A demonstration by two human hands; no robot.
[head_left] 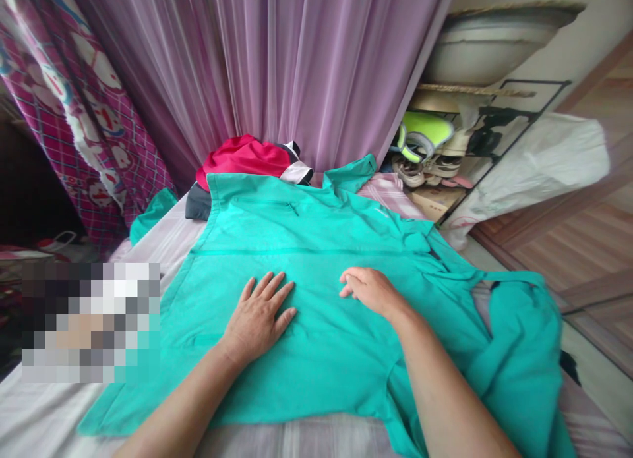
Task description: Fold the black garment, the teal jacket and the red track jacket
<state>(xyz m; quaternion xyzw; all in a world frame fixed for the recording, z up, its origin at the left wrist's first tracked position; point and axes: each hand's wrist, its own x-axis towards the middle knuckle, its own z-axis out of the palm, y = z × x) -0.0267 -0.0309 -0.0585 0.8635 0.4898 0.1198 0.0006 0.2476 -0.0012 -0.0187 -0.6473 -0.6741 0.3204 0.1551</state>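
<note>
A: State the position of the teal jacket [321, 343].
B: Laid out across frame centre.
A: Grip states?
B: Left hand [260, 312]: palm down on jacket, fingers spread. Right hand [372, 290]: right of centre, fingers curled; hold cannot be determined

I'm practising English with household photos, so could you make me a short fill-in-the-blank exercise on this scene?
1. The left hand lies palm-____ on the spread-out teal fabric jacket.
2. The pleated purple fabric curtain hangs ____, not in front of, the crumpled red fabric garment.
3. In the picture, the whitish plastic bag is to the ____ of the curtain.

Missing words: down; behind; right.
</note>
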